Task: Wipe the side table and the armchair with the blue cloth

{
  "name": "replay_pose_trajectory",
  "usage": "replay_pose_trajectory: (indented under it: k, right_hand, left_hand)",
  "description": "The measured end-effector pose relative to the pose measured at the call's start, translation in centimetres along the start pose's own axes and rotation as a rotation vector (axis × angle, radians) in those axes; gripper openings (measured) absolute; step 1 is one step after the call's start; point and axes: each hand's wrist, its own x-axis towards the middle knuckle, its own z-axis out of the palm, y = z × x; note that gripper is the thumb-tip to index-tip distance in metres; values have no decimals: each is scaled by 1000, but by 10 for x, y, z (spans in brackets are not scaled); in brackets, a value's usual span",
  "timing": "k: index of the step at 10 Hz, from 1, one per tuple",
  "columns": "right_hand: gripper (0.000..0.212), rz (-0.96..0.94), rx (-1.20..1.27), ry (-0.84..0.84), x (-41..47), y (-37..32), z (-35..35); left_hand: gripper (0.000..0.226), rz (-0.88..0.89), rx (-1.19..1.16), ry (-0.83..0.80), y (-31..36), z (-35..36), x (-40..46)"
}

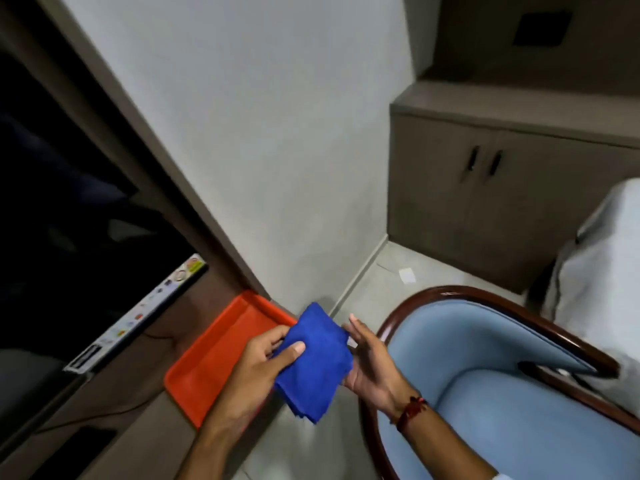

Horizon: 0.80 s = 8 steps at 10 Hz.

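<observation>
Both forearms reach in from the near edge, meeting around the folded blue cloth [313, 362], held in the air between the orange tray [214, 355] on the left and the armchair [485, 368] on the right. To wipe well, I judge the cloth should stay folded into a flat pad, gripped firmly by one hand before it meets a surface. The left hand [263, 358] pinches the cloth's left edge, thumb on top. The right hand [370, 358] lies loosely spread, palm cupping the right edge. No side table is clearly identifiable.
</observation>
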Motion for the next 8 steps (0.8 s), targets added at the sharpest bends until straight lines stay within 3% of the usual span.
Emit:
replay_pose_trajectory:
  k: [1,2,3,4,5,6,7,8]
  right_hand:
    - [45,98,-55,-73,35,-5,27]
    - [35,92,-273,-98,77,2,58]
    - [30,-6,-655,39,118,14,86]
    - [30,-152,-1038,163,156,35,106]
    - [35,-241,-1408,194,177,53,107]
    - [45,-152,-1660,86,182,68,93]
    - [53,-101,-1781,10,169,61,90]
    - [50,-200,-1744,13,148,26,103]
  left_hand:
    - [29,-13,-118,-5,-7,-66,-13]
    - [21,-104,-187,167,-40,-115,-19]
    - [26,-227,-155,470,-84,-142,-16]
    - [32,-295,-40,674,-115,-156,-7]
    - [32,-340,93,760,-137,-155,4]
    - [33,-360,247,744,-152,-150,9]
    - [36,-387,543,776,-145,-142,6]
    - [35,-210,643,792,-111,-125,12]
